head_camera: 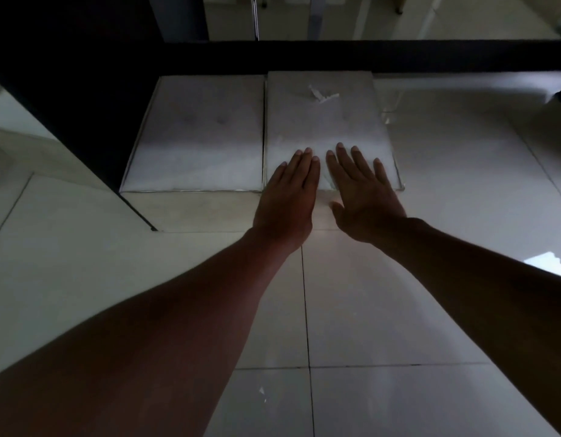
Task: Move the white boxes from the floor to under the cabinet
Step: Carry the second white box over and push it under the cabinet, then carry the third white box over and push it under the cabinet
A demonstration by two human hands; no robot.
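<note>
Single head view, worn high, looks forward and steeply down over glossy white tiled floor (383,310). Faces dark horizontal cabinet edge (335,56), which crosses upper frame. Close range: forearms stretch from bottom corners toward cabinet edge. Wide-angle lens bends tile seams. No second view.

The scene is dimly lit and slightly soft. Light is admitted from beyond the fingertips, where brighter floor (399,23) is seen. Both forearms are left in deep shadow. Glare is thrown off glossy tiles right of the fingers. Straight lines are bowed toward the edges.
</note>
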